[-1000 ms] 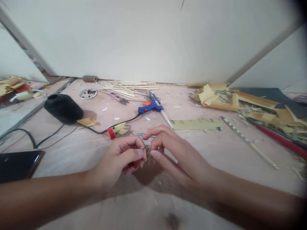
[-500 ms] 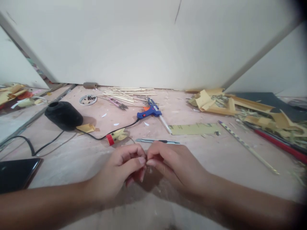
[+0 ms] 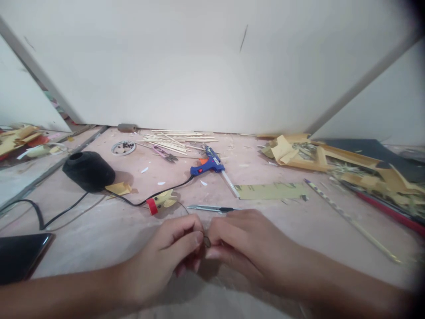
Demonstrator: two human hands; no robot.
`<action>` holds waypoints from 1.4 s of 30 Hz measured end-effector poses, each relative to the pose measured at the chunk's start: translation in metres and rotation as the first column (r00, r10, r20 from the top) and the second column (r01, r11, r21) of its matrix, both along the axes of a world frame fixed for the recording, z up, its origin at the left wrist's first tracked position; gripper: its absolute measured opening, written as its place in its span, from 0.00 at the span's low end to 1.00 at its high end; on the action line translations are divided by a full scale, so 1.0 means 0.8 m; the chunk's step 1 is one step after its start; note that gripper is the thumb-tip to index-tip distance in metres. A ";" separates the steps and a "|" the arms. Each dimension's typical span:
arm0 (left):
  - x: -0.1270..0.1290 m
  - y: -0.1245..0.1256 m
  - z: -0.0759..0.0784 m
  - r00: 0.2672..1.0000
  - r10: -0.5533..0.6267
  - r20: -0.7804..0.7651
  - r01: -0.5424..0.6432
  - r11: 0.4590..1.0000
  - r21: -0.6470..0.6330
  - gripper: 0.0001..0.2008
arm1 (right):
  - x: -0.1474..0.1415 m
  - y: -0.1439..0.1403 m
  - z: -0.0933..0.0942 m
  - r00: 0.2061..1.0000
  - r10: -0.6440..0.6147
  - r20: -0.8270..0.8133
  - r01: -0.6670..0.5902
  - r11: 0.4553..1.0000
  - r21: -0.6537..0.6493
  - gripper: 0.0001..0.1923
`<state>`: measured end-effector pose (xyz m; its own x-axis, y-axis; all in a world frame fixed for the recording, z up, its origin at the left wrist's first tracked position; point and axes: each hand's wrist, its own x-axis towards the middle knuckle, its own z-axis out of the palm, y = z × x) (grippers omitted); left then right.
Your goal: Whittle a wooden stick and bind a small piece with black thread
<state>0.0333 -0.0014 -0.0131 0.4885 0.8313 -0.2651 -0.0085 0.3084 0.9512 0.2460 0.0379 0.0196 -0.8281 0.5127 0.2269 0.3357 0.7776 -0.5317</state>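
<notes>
My left hand (image 3: 177,248) is closed in a pinch on a thin dark thread. A small loop of the thread (image 3: 207,242) shows between the fingertips of both hands. My right hand (image 3: 244,241) is also closed, its thumb and forefinger at the loop; its grip is partly hidden. Just beyond the left hand lies a small yellow paper figure (image 3: 162,203) with a red band, and a thread curves from it towards my fingers. A snap-off cutter (image 3: 210,208) lies just past the right hand.
A blue glue gun (image 3: 207,164) lies behind, its black cord running left past a black thread cone (image 3: 89,171). Thin wooden sticks (image 3: 175,139), small snips (image 3: 164,153) and a round dish (image 3: 123,148) are farther back. Right are a pencil (image 3: 352,221) and paper scraps (image 3: 292,153); left, a phone (image 3: 23,257).
The fingertips have drawn slightly apart, and a thread loop now shows between them. My right hand has turned a little. The whole view has shifted, so things sit lower in the picture.
</notes>
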 end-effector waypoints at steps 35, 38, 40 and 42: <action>0.004 0.013 0.003 0.999 -0.005 0.042 0.007 0.999 -0.045 0.17 | -0.004 -0.016 -0.024 0.961 -0.168 -0.219 0.134 0.978 -0.162 0.08; 0.002 0.012 0.003 0.997 0.005 0.071 0.000 0.998 -0.065 0.13 | -0.004 -0.016 -0.025 0.957 -0.201 -0.210 0.175 0.975 -0.133 0.09; 0.002 0.012 0.002 0.997 0.014 0.072 -0.009 0.998 -0.066 0.13 | -0.003 -0.016 -0.026 0.954 -0.221 -0.200 0.196 0.970 -0.141 0.09; 0.003 0.011 0.001 0.998 0.015 0.067 -0.011 0.998 -0.060 0.14 | -0.004 -0.015 -0.028 0.953 -0.228 -0.198 0.199 0.967 -0.156 0.09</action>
